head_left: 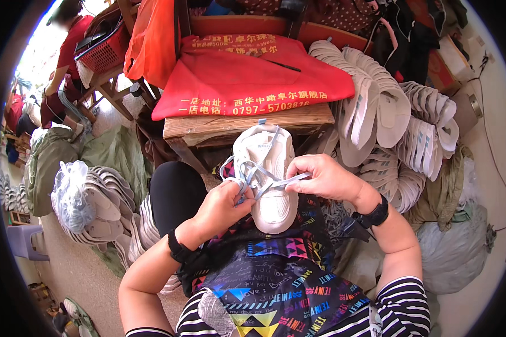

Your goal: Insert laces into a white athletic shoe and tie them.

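A white sneaker (274, 210) rests on my lap, its toe toward me and its heel end near the wooden bench. Light blue shoelace (257, 168) crosses loosely over its tongue. At the shoe's left side, my left hand (224, 203) is closed on the lace, with a loop of it bunched by the fingertips. My right hand (322, 177) pinches another stretch of the same lace at the shoe's right side, pulling it out sideways. A patterned dark apron (287, 281) covers my lap under the shoe.
Ahead stands a wooden bench (247, 124) under a red cloth bag (247, 78). Stacked shoe parts (388, 112) are piled at the right, with more shoe parts (104, 208) at the left. A plastic sack (452, 253) lies at the right. Another person (73, 45) is at the far left.
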`<state>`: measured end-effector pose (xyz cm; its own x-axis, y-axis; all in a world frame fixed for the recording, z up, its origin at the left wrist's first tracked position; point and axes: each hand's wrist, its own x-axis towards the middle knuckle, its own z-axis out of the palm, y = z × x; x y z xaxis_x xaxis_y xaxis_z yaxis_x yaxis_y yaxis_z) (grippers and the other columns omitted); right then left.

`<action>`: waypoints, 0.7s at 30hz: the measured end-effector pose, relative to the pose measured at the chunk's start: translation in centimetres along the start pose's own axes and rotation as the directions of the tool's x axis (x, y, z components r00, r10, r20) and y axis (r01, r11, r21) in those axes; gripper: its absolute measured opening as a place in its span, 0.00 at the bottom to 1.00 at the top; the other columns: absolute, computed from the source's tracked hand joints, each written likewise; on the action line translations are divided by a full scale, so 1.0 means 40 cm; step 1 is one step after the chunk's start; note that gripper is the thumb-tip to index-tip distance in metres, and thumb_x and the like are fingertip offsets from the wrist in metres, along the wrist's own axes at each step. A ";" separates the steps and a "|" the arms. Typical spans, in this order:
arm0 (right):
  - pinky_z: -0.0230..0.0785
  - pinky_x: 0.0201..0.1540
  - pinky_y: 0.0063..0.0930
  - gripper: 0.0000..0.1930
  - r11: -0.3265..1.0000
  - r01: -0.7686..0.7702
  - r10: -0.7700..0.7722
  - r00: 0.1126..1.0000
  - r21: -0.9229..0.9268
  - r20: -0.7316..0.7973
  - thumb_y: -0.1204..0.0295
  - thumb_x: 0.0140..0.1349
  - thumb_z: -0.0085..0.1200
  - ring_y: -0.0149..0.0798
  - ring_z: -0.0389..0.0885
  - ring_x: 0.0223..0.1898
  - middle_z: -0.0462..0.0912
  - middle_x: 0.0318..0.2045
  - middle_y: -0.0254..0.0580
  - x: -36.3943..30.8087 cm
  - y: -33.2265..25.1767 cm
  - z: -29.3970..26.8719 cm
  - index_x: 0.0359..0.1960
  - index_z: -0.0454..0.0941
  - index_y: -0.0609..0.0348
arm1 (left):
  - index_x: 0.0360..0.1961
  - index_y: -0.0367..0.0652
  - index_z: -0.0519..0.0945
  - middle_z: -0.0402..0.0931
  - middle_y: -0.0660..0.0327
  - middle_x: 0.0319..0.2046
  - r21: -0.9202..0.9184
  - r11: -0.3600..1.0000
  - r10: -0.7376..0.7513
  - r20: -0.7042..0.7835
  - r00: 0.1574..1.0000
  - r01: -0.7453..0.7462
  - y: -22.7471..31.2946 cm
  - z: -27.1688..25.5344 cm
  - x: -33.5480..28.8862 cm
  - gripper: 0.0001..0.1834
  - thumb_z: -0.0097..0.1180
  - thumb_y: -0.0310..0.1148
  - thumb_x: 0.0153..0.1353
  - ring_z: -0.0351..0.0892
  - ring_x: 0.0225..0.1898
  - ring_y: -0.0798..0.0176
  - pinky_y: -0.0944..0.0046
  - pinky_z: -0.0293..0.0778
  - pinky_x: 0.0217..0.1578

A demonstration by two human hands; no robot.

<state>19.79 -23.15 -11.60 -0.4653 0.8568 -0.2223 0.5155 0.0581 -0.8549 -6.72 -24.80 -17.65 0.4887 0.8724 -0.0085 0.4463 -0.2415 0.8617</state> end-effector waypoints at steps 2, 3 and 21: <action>0.72 0.40 0.26 0.09 0.998 0.005 -0.009 0.998 0.064 0.060 0.69 0.59 0.63 0.29 0.80 0.35 0.82 0.30 0.38 0.003 0.003 -0.009 0.36 0.81 0.63 | 0.29 0.38 0.79 0.71 0.56 0.22 0.028 0.999 0.039 -0.040 0.998 -0.038 -0.009 -0.010 -0.001 0.07 0.63 0.29 0.51 0.75 0.24 0.55 0.58 0.72 0.28; 0.72 0.40 0.26 0.09 0.998 0.003 -0.007 0.998 0.063 0.063 0.69 0.59 0.63 0.29 0.80 0.35 0.82 0.30 0.38 0.004 0.004 -0.012 0.36 0.81 0.63 | 0.28 0.38 0.79 0.71 0.56 0.21 0.060 0.995 0.081 -0.080 0.994 -0.076 -0.016 -0.018 -0.001 0.06 0.63 0.28 0.50 0.74 0.24 0.56 0.58 0.72 0.28; 0.68 0.38 0.23 0.11 0.991 0.025 -0.029 0.999 0.134 0.027 0.70 0.58 0.65 0.25 0.74 0.37 0.77 0.33 0.34 -0.011 -0.022 -0.016 0.36 0.77 0.62 | 0.26 0.36 0.76 0.58 0.70 0.18 -0.332 0.940 -0.110 -0.060 0.992 0.084 -0.038 -0.036 0.008 0.06 0.62 0.24 0.54 0.56 0.21 0.75 0.68 0.59 0.22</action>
<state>19.98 -23.25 -10.44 -0.4992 0.8406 -0.2103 0.4030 0.0104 -0.9151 -8.32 -23.56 -18.22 0.3908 0.9176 -0.0723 0.2115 -0.0131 0.9773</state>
